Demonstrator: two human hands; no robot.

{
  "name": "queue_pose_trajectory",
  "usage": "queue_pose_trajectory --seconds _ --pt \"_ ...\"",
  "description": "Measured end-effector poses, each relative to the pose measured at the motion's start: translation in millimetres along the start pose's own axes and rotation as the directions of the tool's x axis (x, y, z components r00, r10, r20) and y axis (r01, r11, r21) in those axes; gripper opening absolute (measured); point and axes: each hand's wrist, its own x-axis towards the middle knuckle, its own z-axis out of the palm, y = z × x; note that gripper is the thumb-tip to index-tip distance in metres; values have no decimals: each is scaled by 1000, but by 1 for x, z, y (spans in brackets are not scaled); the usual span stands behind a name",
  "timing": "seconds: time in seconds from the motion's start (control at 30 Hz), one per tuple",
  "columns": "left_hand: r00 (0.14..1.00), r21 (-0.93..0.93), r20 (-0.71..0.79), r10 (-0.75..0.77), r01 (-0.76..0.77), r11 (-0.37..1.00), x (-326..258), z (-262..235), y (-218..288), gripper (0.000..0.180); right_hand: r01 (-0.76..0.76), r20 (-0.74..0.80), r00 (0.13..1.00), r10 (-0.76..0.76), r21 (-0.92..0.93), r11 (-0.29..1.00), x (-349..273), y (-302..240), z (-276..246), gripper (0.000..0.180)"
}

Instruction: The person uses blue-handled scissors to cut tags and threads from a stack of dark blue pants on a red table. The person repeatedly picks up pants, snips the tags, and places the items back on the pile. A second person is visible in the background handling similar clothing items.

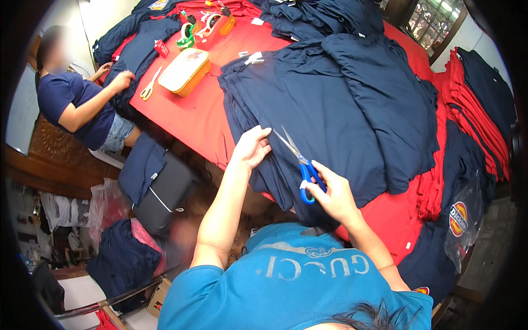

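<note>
My right hand (pixel 333 193) grips a pair of scissors (pixel 303 165) with blue handles, fingers in the loops. The blades stand apart, tips pointing up and left toward my left hand (pixel 254 146). That hand is closed in a pinch at the left edge of a dark navy garment (pixel 313 104); what lies between thumb and finger is too small to make out. Several such garments seem to be spread in a layered pile under both hands, on a red-covered table (pixel 181 118). A small white tag (pixel 254 58) lies on the pile's far left corner.
Left of the pile are a yellow-orange box (pixel 184 72), yellow-handled scissors (pixel 149 85), a red bottle (pixel 161 48) and tape dispensers (pixel 215 28). Folded red and navy garments (pixel 476 110) are stacked at right. A co-worker (pixel 82 107) handles navy cloth at far left.
</note>
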Motion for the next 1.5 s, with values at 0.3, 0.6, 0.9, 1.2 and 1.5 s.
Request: queue_pose_trajectory --seconds 0.3,0.6,0.9,1.2,1.5 --pt "994 89 65 82 -87 992 8 3 21 34 70 -15 997 -73 -177 982 38 -4 21 51" --pt "981 104 176 87 -107 989 10 14 29 52 21 5 1000 -21 1 1000 70 -3 22 53" --pt "981 91 186 63 -81 993 16 15 30 54 -169 99 984 151 213 962 78 0 16 54" --pt "984 -9 107 144 -144 990 23 15 27 42 -312 142 950 280 339 887 77 -6 14 49" --pt "979 114 152 137 -155 981 18 25 40 44 -50 26 999 46 211 976 85 -2 16 47"
